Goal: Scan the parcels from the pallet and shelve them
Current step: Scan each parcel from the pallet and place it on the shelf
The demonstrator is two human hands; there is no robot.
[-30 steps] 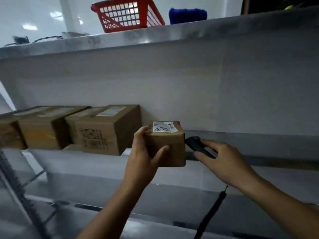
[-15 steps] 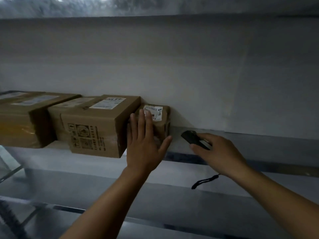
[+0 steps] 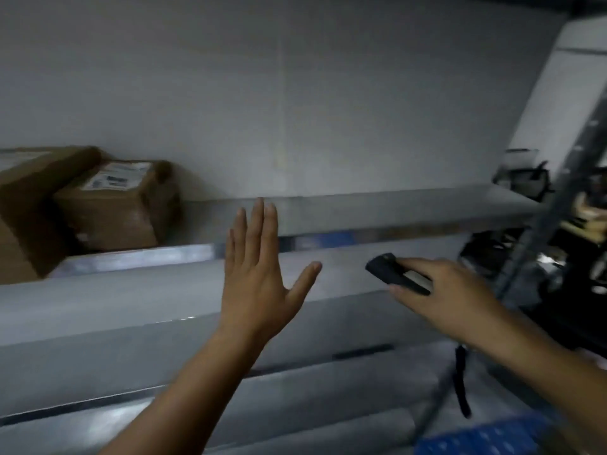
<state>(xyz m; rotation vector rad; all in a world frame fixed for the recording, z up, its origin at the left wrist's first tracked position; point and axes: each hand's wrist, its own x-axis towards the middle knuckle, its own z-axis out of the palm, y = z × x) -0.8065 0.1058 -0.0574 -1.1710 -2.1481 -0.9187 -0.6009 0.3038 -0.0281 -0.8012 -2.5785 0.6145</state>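
Parcel (image 3: 118,205) sat shelved at the frame's left beside a bigger box (image 3: 29,208), the left grip (image 3: 259,284) had come away flat-open and empty, and the right grip (image 3: 450,297) kept hold of the scanner (image 3: 397,274).

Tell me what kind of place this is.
Most likely a warehouse or parcel stockroom. A labelled cardboard parcel sits beside a larger box on a grey metal shelf, and the right hand holds a handheld scanner.
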